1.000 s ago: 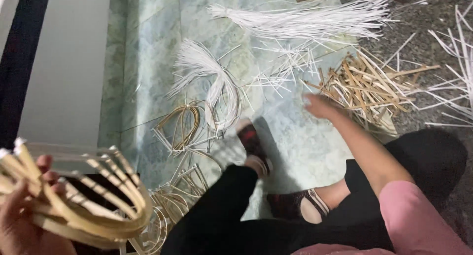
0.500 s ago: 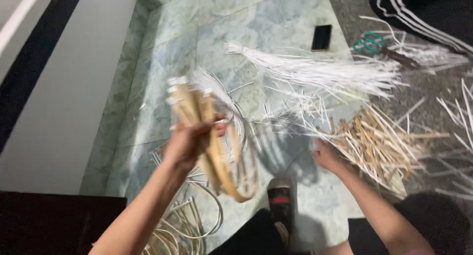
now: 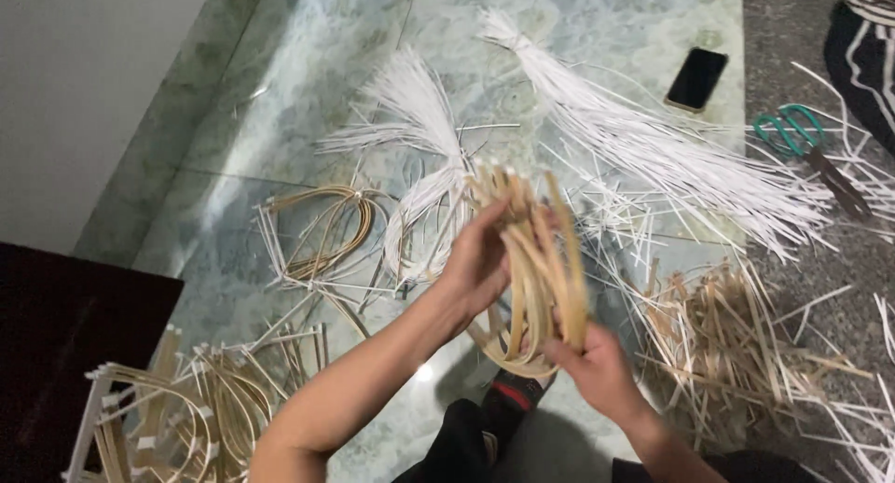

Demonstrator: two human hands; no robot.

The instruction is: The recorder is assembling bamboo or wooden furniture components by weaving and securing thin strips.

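We hold bundle of bent bamboo strips [image 3: 536,278] upright over marble floor [image 3: 280,101], between both hands. Left hand [image 3: 480,264] clasps bundle near upper ends; right hand [image 3: 597,366] grips lower curved part, fingers closed round strips. Step in hand, as we judge: gathering and squaring the bundle. Next move likely calls for firm grip and evened ends, perhaps one loose strip; blur hides it. White strips [image 3: 653,157], scissors [image 3: 792,133], phone [image 3: 696,77] lie apart.
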